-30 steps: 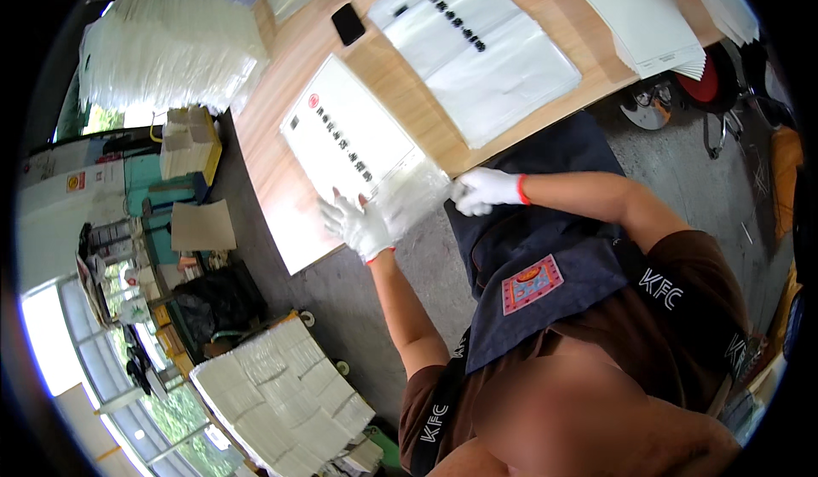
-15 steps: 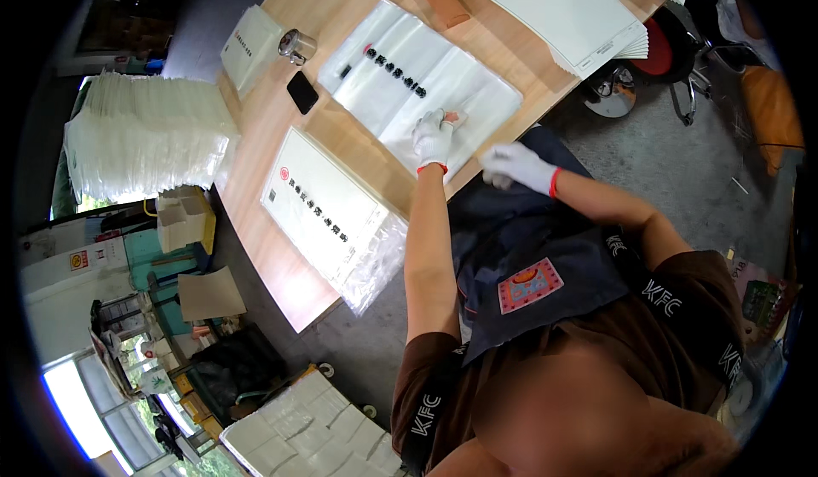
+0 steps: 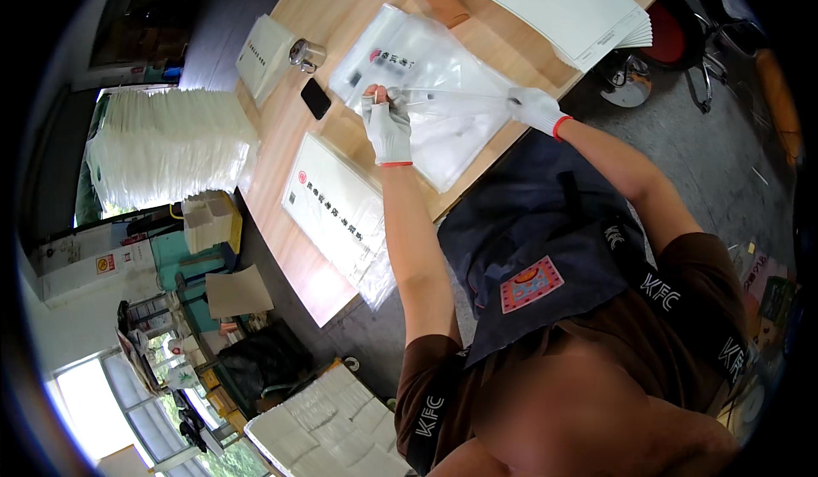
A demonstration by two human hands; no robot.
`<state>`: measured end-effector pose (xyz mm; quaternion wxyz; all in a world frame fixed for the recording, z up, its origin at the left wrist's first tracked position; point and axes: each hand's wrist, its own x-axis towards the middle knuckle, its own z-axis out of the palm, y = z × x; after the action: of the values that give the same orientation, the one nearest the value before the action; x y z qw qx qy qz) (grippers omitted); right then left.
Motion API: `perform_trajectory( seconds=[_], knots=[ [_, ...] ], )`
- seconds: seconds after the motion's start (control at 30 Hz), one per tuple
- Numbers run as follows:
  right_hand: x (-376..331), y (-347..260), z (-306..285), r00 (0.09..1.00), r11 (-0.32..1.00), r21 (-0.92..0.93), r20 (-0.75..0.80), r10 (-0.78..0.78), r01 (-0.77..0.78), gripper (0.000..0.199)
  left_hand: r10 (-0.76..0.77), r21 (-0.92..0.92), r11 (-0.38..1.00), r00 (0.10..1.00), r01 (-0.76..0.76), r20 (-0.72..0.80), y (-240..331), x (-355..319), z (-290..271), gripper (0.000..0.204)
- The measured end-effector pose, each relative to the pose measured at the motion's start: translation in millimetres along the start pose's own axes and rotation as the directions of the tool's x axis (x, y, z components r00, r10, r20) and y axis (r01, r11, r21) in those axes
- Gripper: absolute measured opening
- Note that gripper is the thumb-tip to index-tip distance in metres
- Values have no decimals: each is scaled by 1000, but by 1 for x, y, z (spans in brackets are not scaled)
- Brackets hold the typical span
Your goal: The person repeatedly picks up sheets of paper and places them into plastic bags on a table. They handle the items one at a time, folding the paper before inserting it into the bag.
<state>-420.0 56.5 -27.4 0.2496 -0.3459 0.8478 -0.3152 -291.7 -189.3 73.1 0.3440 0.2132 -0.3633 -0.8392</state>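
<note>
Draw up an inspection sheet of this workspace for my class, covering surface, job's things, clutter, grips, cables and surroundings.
Surface: light wood-look table.
Job's things: clear plastic bag, stretched above a flat stack of bags; printed white stack to the left, clear film past its near edge.
Clutter: black phone, metal cup, orange-brown roll, large white sheets at upper right.
Grips: left hand and right hand, both in white gloves, appear to pinch the stretched bag.
Cables: nothing seen.
Surroundings: tall whitish stack at left; red seat at right.
</note>
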Motion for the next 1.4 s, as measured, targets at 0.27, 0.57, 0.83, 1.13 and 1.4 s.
perform_trajectory(
  seconds=[0.27,0.57,0.83,1.13,1.4],
  knots=[
    [-7,-74,-11,737,712,304,-519,-433,633,33,-17,822,439,911,-363,412,-34,-96,105,14],
    [-46,-45,-22,929,939,40,138,-344,342,17,-81,735,160,733,-659,675,-69,-150,108,21],
    [-53,86,-125,840,700,-700,-289,-459,142,37,-192,858,487,939,-163,287,-99,-83,66,21],
    [-77,26,-149,557,409,-820,-136,-819,401,19,-557,486,773,803,409,211,-151,-81,126,35],
    [-101,75,-102,846,932,274,-530,-61,238,39,-592,679,641,793,358,141,-104,-87,89,47]
  ],
)
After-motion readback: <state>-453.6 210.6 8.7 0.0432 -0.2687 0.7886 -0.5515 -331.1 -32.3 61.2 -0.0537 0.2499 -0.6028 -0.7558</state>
